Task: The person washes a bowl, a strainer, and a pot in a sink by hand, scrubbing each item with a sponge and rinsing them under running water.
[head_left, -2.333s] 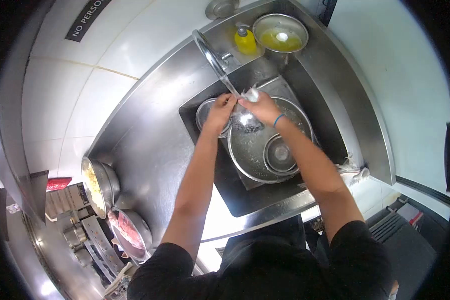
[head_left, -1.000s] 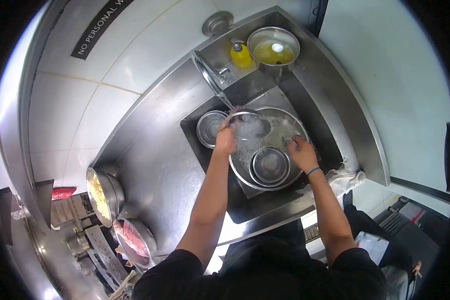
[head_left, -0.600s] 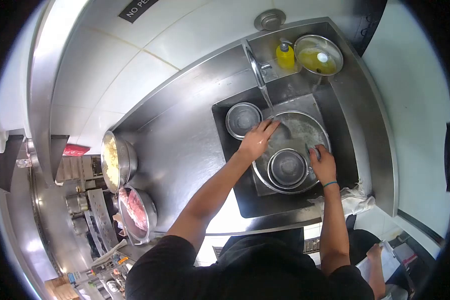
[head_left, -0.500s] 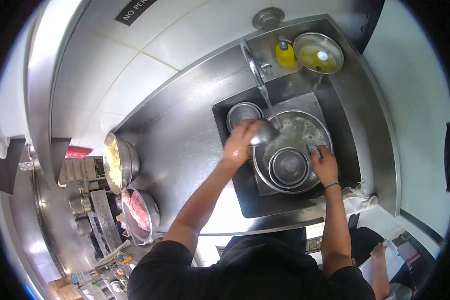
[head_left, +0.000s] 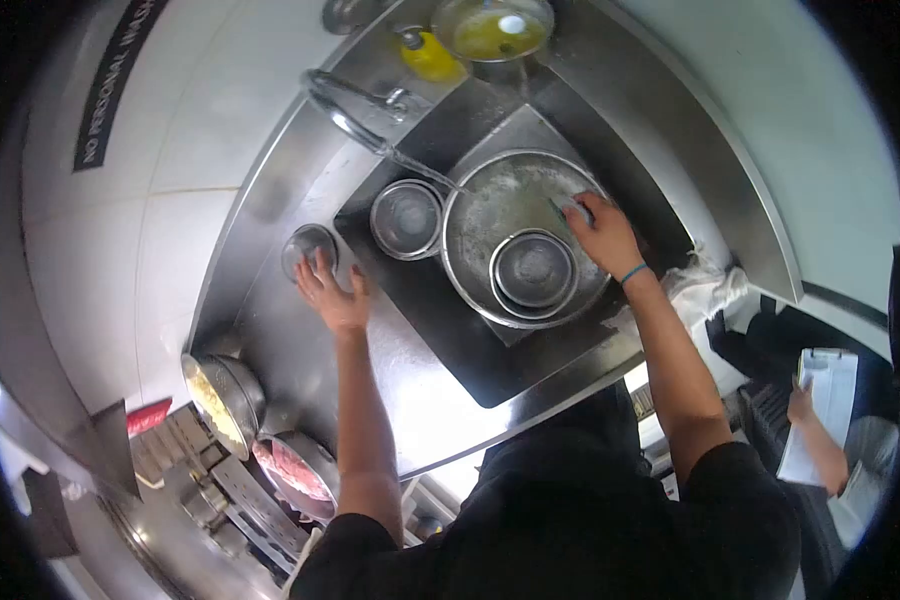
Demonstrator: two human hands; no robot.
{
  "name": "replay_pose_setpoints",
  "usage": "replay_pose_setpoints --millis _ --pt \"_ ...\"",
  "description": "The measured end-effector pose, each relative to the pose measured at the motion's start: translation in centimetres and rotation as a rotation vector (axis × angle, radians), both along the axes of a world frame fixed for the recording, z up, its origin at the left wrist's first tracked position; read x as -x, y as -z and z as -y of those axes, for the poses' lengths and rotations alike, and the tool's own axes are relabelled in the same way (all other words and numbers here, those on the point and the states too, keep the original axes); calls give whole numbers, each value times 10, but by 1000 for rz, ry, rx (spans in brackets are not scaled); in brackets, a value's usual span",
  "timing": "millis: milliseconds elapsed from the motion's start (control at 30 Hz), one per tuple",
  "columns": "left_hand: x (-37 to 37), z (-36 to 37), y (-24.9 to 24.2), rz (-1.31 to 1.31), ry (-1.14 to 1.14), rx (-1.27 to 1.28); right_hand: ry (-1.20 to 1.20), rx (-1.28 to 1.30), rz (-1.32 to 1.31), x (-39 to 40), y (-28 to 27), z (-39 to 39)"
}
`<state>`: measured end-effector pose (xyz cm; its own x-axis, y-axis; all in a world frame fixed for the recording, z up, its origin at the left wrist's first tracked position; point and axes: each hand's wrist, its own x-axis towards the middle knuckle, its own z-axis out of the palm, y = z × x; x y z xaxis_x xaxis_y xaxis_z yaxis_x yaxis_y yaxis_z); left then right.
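Note:
My left hand (head_left: 332,300) is open, its spread fingertips at the near rim of a small metal bowl (head_left: 308,245) on the steel counter left of the sink. Over the large round basin (head_left: 452,270) in the sink, my right hand (head_left: 605,240) is closed around a scouring pad, whose green edge (head_left: 557,208) shows past the fingers. Cloudy water (head_left: 505,195) stands in that basin, and metal bowls (head_left: 535,270), one inside another, sit in it. Beside the basin, another metal bowl (head_left: 407,220) rests in the sink. Water runs from the faucet (head_left: 345,115) into the basin.
A yellow soap bottle (head_left: 433,58) and a bowl of yellow liquid (head_left: 480,38) stand behind the sink. At left are a bowl of pale chopped food (head_left: 245,390) and a bowl of raw meat (head_left: 295,470). A cloth (head_left: 705,285) lies on the right edge. Another person's hand holds a clipboard (head_left: 830,400).
My left hand has carried the small bowl from over the sink to the counter at left and opened. The view has turned, and my right hand stays over the basin.

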<state>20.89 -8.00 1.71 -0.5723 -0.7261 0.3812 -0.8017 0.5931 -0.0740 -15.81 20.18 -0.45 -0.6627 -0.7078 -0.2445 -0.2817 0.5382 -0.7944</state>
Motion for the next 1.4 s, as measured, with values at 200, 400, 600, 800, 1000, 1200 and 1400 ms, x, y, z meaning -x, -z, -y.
replay_pose_setpoints --millis 200,400,600,800,1000,1200,1400 --pt "141 -135 30 7 286 -546 78 0 -3 8 5 1" --pt "191 -128 106 408 32 -905 67 -27 70 0 -10 -2" --pt "171 -106 121 396 127 -933 93 -104 74 -2 3 -19" --pt "169 -79 89 -152 31 -973 338 221 232 -13 38 5" --pt "195 -42 23 -909 -203 -1515 145 481 -225 -43 12 133" --pt "177 -2 70 -990 -215 -1636 -317 158 49 -82 30 190" --pt "177 -24 20 -748 -389 -1574 -538 63 -706 -41 34 170"
